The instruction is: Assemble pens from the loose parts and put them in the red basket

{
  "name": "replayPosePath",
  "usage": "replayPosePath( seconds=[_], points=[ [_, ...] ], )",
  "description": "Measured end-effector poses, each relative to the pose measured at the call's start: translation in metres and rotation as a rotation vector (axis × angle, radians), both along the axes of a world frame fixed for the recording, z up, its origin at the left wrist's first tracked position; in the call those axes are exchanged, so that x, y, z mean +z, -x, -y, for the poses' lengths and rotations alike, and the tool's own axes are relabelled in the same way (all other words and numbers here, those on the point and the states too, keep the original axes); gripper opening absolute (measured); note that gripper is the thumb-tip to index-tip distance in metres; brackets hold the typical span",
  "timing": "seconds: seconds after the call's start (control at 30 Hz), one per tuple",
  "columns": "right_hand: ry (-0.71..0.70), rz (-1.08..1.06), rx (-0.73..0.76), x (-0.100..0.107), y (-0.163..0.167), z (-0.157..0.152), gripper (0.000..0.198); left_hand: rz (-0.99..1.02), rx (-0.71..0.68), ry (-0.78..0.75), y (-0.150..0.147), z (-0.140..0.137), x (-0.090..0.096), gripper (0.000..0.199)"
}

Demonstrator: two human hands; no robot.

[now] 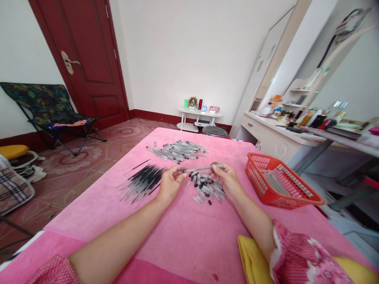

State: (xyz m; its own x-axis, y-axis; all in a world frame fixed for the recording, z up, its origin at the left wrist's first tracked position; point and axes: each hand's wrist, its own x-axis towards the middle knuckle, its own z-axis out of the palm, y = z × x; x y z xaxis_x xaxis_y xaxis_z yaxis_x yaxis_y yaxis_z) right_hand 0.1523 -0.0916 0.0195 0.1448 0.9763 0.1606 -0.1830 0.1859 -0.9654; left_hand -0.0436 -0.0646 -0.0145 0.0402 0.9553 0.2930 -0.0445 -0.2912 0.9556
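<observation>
A slim clear pen (199,169) is stretched level between my hands over the table. My left hand (171,182) pinches its left end, and the fingers of my right hand (227,179) close round its right end. Just below it lies a heap of clear pen caps and small black end pieces (207,187). Black pen refills (145,181) are spread in a bundle to the left of my left hand. Beyond both hands sits a pile of clear pens with dark ends (180,151).
A red plastic basket (257,185) with clear tubes inside stands at the right on the pink tablecloth (183,236). Yellow cloth (253,258) lies by my right forearm. Past the table are a folding chair (56,112), a small white stand (198,113) and a cluttered dresser (275,130).
</observation>
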Motion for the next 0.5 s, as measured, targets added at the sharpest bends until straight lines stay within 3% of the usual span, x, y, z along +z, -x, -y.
replayPosePath(
  seconds=[0.17,0.37,0.5],
  points=[
    [-0.024,-0.012,-0.066,0.006,0.004,0.005,0.024,-0.028,-0.082,0.036,-0.004,0.006,0.001,0.017],
    [-0.171,0.16,-0.215,0.011,0.012,0.006,0.021,-0.05,-0.045,-0.028,-0.005,0.013,0.006,0.026],
    [-0.177,0.155,-0.219,0.011,0.015,0.008,0.022,-0.026,-0.088,0.007,-0.005,0.012,0.005,0.021]
  ],
)
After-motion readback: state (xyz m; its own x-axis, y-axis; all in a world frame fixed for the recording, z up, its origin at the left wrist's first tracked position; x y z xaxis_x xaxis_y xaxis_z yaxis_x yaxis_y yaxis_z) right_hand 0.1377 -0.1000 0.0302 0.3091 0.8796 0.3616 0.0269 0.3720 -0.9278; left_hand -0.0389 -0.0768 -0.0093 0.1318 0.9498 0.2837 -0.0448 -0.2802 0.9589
